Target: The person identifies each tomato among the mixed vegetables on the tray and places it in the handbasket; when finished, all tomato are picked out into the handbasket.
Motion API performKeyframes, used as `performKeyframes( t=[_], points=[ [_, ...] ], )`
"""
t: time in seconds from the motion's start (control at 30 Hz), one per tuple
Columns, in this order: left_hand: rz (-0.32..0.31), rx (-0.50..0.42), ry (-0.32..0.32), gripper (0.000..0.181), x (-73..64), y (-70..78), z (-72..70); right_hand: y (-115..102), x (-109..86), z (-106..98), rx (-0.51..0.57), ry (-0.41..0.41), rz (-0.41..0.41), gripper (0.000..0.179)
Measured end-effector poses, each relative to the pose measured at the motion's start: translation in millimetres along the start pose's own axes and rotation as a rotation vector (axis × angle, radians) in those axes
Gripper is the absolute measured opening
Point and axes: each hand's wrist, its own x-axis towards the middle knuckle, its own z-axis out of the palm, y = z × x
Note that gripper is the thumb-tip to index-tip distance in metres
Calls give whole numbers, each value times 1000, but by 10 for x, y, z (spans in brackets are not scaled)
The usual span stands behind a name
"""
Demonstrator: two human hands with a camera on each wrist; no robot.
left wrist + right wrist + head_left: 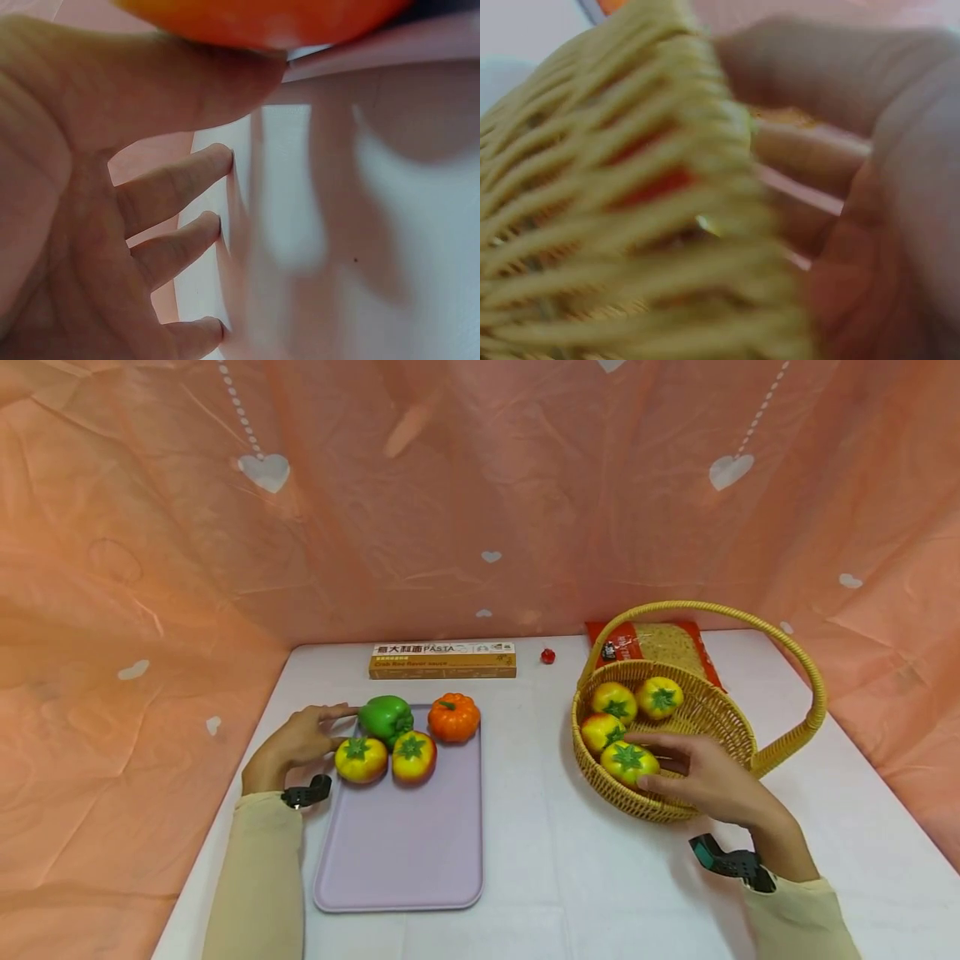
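On the tray, my left hand (300, 742) reaches in from the left with spread fingers. Its forefinger comes up against a green bell pepper (386, 718), and its thumb lies beside a yellow-red persimmon-like fruit (362, 761). In the left wrist view that thumb (187, 82) touches the underside of an orange-red fruit (270, 22). A second such fruit (414, 757) and an orange pumpkin (453, 718) sit close by. My right hand (708, 777) bends over the wicker basket's rim, pinching the nearest yellow fruit (628, 763) between thumb and fingers. The basket wall (615, 195) hides that fruit's lower part.
The lilac tray (405, 860) lies at the left. Three more yellow fruits (660, 697) rest in the basket (720, 718), whose tall handle (813, 693) arches rightward. Behind stand a pasta box (442, 662), a small red item (547, 656) and a red food bag (660, 643).
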Motion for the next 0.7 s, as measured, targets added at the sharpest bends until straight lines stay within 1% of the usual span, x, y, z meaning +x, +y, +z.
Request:
performKeyframes(
  t=[0.13, 0.23, 0.33, 0.43, 0.5, 0.57, 0.7],
  points=[
    [-1, -2, 1, 62, 2, -3, 12, -16, 61, 53, -113, 4, 1, 50],
    [0, -7, 4, 61, 6, -9, 17, -30, 85, 65, -170, 14, 10, 52],
    [6, -17, 7, 61, 11, -14, 14, -45, 85, 55, -205, 43, 15, 55],
    [16, -21, 9, 60, 13, -7, 10, -78, 66, 28, -209, 97, 2, 56],
    [14, -25, 7, 61, 14, -7, 7, -107, 51, 11, -189, 140, -16, 55],
    [10, -16, 3, 61, 14, -6, 4, -136, 42, 3, -135, 171, -40, 55],
    [1, -13, -3, 62, 16, 0, 9, -170, 33, 13, 64, 186, -95, 53]
  ],
)
